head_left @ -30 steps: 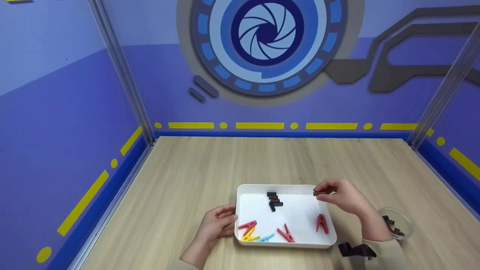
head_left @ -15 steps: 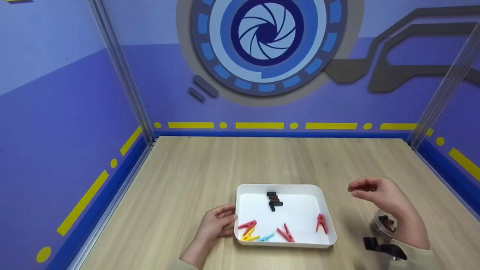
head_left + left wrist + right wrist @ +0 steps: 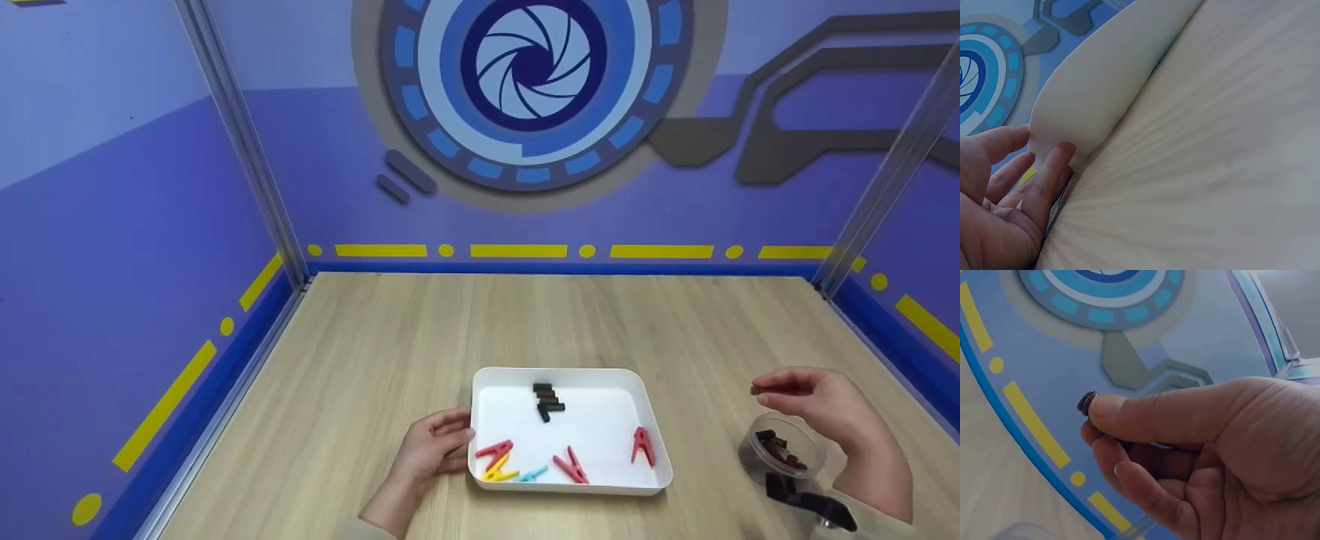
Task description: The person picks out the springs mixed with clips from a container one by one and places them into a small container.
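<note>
My left hand [image 3: 433, 450] rests its fingertips against the outer left wall of a white tray [image 3: 480, 382]; the left wrist view shows them on the tray's side. Between thumb and fingers, my right hand [image 3: 829, 401] pinches a small brown ribbed cylinder [image 3: 1087, 403], mostly covered by the fingers. That hand is above and just behind a clear round tub [image 3: 819, 448], which holds several similar small dark pieces [image 3: 780, 450]. More black and brown pieces [image 3: 547, 397] lie grouped in the back of the tray.
Inside the tray's front half lie red clothespins [image 3: 571, 466], a yellow clothespin [image 3: 498, 471] and a light blue clothespin [image 3: 532, 475]. A wooden table [image 3: 360, 337] carries everything. Printed blue walls [image 3: 330, 165] enclose its back and sides.
My right hand has moved right, away from the tray's back right corner to beside the tub, still pinching the brown cylinder. The left hand and tray have stayed in place.
</note>
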Available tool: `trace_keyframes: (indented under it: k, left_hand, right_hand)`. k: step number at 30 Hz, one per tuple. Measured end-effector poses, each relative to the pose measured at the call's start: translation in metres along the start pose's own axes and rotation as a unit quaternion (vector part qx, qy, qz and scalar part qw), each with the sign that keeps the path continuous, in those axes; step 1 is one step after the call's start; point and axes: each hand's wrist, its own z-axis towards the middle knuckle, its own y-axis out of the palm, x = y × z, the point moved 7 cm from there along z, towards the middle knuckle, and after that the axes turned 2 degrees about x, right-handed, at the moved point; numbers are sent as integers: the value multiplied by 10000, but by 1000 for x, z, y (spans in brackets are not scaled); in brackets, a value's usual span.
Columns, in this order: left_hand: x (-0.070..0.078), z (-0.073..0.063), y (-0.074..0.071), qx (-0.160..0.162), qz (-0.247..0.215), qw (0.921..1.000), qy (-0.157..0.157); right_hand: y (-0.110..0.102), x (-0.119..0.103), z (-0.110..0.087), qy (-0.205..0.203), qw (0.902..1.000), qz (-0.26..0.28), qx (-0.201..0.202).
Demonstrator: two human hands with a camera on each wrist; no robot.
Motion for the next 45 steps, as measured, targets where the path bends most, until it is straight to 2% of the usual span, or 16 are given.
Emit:
trace_keyframes:
  k: [7,21,31,40,45]
  left_hand:
    - [2,-2,1,49,52,9999,-97]
    - [3,-3,0,77,93,9998,-130]
    - [2,-3,0,25,78,9999,-82]
    - [1,-3,1,-21,99,9999,-38]
    - [1,-2,1,-5,79,10000,-59]
  right_hand:
    - [-9,16,1,362,9977,-571,-4]
    - [-7,33,3,899,9930,-710,-296]
    - [-6,35,2,1037,9913,-759,-292]
    - [-6,31,4,934,9920,-770,-354]
    - [-6,24,5,727,9929,-892,-316]
